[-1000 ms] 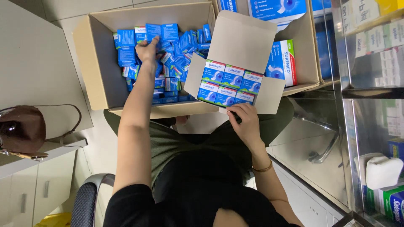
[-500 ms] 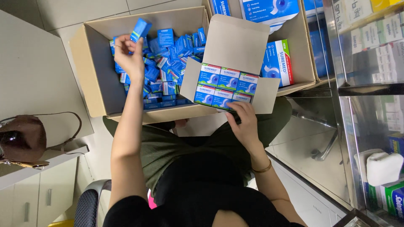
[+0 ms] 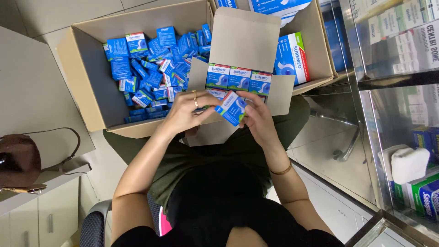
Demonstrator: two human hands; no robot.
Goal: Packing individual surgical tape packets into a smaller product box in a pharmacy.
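Both hands meet over my lap on one small blue and white packet (image 3: 232, 108). My left hand (image 3: 188, 111), with rings on one finger, pinches its left end. My right hand (image 3: 257, 118) grips its right side. Just beyond it sits a small open carton (image 3: 245, 41) with a row of the same packets standing inside. Further left, a big open cardboard box (image 3: 87, 80) holds several loose blue packets in a heap.
A second cardboard box (image 3: 320, 50) at the back right holds larger blue boxes. Glass shelving (image 3: 393, 77) with boxed goods runs down the right. A brown bag (image 3: 20, 162) rests on a grey counter at left. A chair edge (image 3: 93, 226) shows below.
My left hand lifted a packet out of the big box and carried it right and back to the small carton. My right hand rose from the carton's underside to grip it too.
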